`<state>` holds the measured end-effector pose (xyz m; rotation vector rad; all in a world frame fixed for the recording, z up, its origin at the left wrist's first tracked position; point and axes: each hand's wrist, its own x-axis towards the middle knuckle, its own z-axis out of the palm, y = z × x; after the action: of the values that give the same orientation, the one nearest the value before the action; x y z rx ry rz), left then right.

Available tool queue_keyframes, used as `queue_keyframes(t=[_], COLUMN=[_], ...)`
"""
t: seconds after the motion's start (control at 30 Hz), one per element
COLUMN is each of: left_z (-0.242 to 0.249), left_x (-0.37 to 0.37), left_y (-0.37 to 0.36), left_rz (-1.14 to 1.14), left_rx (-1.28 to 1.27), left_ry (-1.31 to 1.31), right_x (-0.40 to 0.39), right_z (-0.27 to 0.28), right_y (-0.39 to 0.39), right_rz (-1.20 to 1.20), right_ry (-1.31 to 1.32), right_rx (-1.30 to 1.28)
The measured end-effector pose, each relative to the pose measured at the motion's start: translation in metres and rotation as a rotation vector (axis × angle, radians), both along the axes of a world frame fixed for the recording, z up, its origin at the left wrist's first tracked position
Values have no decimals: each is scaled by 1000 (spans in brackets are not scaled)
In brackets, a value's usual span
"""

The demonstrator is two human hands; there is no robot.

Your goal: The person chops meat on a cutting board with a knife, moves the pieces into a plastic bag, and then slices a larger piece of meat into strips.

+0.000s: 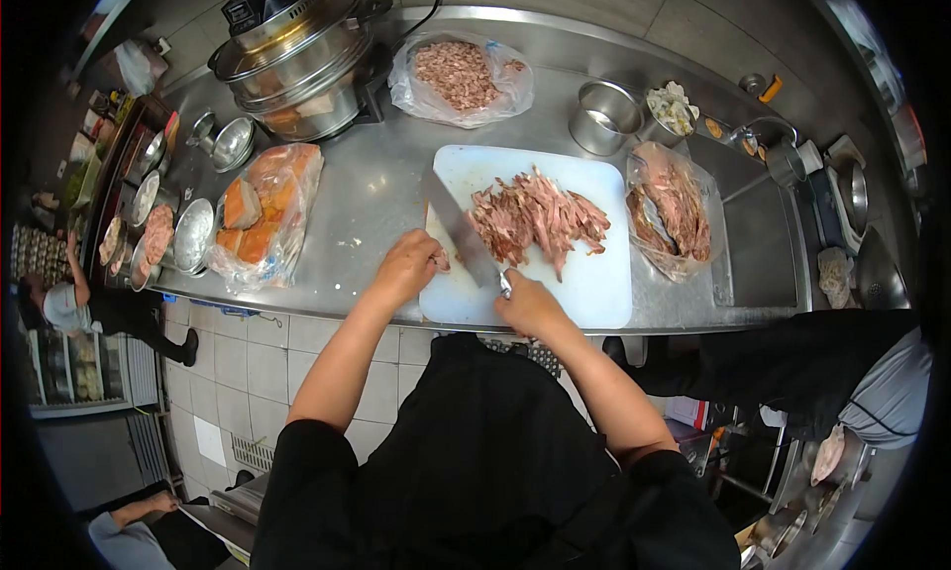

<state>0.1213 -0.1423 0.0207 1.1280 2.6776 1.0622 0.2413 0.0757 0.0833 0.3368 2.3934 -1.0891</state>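
Note:
My right hand (530, 306) grips the handle of a cleaver (464, 231), whose broad blade slants up and left across the white cutting board (575, 298). A heap of sliced, reddish-brown cooked meat (543, 216) lies on the board, just right of the blade. At the board's left edge, my left hand (406, 267) is closed, its fingertips pinching what looks like a small scrap of meat (442, 261). To the right of the board, an open plastic bag (676, 210) holds larger pieces of cooked meat.
Diced meat in a plastic bag (459, 77) sits behind the board. Left stand bagged orange-skinned meat blocks (263, 213), metal bowls (195, 235) and a large steamer pot (297, 70). An empty-looking pot (604, 117) and a sink (761, 243) are right. Other people stand at both sides.

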Motion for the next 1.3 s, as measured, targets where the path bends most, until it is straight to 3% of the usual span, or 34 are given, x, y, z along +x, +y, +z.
queue_keyframes(t=[0.07,0.2,0.4,0.47,0.6,0.67,0.7,0.77,0.87,1.0,1.07,1.2,1.3], left_z=[-4,1,0,-2,-8,-10,-10,-9,-11,-13,-13,-14,-19], left_x=[-1,2,1,-1,-5,-5,-4,-4,-4,-5,-7,-4,-3], left_y=[9,24,22,23,20,20,20,17,17,18,18,20,20], left_rz=[-66,-48,-35,-27,-29,-54,-53,-18,3,-9,-52,-45,-26], left_rx=[31,14,90,5,29,38,39,30,39,62,21,30,58], left_ry=[42,60,-3,66,57,72,72,41,39,41,67,83,109], right_x=[-6,-12,-1,1,-17,-25,-32,-50,-49,-43,-47,-64,-52], right_z=[-10,15,51,57,7,-32,-18,32,48,16,-8,-11,-1], right_y=[10,17,14,13,5,3,1,-2,4,-6,-11,-3,1], right_rz=[-5,-43,173,265,256,222,224,216,223,198,53,-93,-196], right_ry=[140,31,18,-29,-29,249,250,-79,-112,-124,17,28,99], right_rx=[181,89,308,362,297,332,333,190,154,129,32,-245,-250])
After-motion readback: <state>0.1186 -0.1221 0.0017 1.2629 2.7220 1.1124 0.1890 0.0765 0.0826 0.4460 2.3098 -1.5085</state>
